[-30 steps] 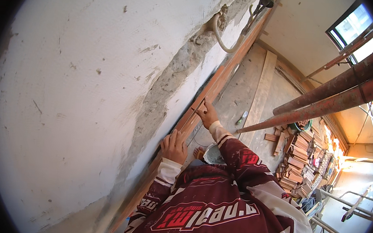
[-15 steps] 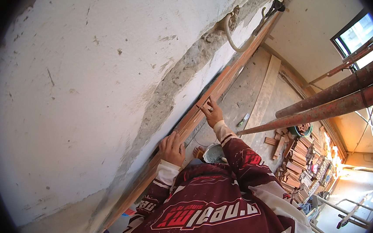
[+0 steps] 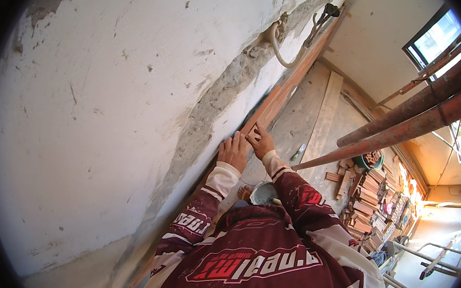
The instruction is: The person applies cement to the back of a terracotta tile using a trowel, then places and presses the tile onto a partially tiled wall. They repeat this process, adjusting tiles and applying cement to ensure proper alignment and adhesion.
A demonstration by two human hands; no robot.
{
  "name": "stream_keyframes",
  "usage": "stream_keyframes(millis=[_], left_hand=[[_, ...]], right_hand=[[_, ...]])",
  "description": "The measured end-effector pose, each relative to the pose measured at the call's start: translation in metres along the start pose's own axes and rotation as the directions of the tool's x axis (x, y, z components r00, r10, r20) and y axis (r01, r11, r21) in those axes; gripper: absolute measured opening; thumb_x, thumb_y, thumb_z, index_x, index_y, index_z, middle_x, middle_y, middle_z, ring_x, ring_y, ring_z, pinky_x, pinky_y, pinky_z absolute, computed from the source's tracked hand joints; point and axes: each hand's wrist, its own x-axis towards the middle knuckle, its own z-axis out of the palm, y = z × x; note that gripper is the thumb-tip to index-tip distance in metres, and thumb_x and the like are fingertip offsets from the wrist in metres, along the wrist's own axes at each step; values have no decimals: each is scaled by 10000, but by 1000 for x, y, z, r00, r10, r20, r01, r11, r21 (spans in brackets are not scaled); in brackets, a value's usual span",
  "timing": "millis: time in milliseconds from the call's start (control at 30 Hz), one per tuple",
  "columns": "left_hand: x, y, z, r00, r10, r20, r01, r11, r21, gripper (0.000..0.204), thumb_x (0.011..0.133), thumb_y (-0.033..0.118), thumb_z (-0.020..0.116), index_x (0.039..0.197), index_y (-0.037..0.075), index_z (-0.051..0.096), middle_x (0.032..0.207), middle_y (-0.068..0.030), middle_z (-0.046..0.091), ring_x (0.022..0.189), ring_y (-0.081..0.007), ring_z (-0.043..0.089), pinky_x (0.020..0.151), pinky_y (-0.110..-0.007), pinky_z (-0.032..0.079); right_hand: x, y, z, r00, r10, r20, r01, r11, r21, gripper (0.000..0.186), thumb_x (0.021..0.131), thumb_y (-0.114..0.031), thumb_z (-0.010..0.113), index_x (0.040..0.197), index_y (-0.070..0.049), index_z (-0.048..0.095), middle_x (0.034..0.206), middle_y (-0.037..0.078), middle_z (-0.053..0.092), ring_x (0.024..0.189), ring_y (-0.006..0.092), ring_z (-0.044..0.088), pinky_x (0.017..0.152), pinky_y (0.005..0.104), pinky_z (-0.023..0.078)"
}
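Observation:
A long ledge of reddish-brown brick strips (image 3: 275,103) runs along the foot of the white plastered wall (image 3: 96,133). My left hand (image 3: 233,153) lies on the ledge beside the wall, its fingers stretched forward and nearly flat. Right beside it, my right hand (image 3: 262,143) rests on the ledge's outer edge. Its index finger is stretched out over the brick, and the other fingers curl partly under. The two hands almost touch at the fingertips. Both sleeves are maroon with cream cuffs. Below my hands stands a bucket (image 3: 264,193) of grey wet mix, close to my foot.
A beige cable (image 3: 280,58) loops out of a chased groove in the wall. Thick reddish pipes (image 3: 383,129) slant in from the right. Stacked brick strips (image 3: 364,200) and a green tub (image 3: 371,161) lie beyond. A plank (image 3: 325,113) rests on the floor; metal frames (image 3: 421,267) stand lower right.
My left hand has moved forward along the ledge, up next to my right hand. My right hand has stayed nearly in place, its fingers now more bent.

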Motion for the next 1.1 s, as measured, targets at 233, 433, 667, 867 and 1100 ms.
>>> stream_keyframes(millis=[233,433,667,867,1100], left_hand=[[-2,1,5,999,-37,28,36,999,28,431,853,112,528,1266,-10,520,1298,-133,531,1042,-285,519,872,-410,432],[-1,3,6,999,-46,12,46,999,7,457,850,127,542,1286,-1,501,1295,-136,531,1049,-291,517,875,-426,428],[1,6,4,998,-64,26,63,998,27,476,833,137,562,1285,4,499,1271,-132,537,1026,-286,519,842,-417,428],[2,7,3,997,-74,37,71,995,65,470,837,139,563,1276,-14,497,1272,-130,533,1037,-283,514,838,-418,429],[2,7,4,996,-77,50,72,993,91,465,848,138,556,1282,-15,491,1287,-130,523,1069,-289,508,900,-434,424]], right_hand=[[-2,-4,-1,1000,13,5,-13,999,-44,790,840,-289,707,1448,4,298,1465,205,371,1274,326,467,987,394,451],[-4,-7,-1,1000,-8,-18,8,1000,-24,781,838,-287,706,1441,10,307,1457,207,381,1266,330,476,985,397,452],[-4,-10,-1,999,-25,-32,24,999,-33,784,825,-292,706,1429,28,322,1461,218,372,1265,329,478,978,396,457],[4,5,-10,994,-60,-90,58,998,-21,637,866,-250,659,1405,-28,402,1365,217,476,1188,314,537,936,386,478],[84,-7,-72,906,-99,-411,56,992,-116,462,912,-222,601,1331,-53,507,1236,219,575,1086,314,597,927,392,469]])
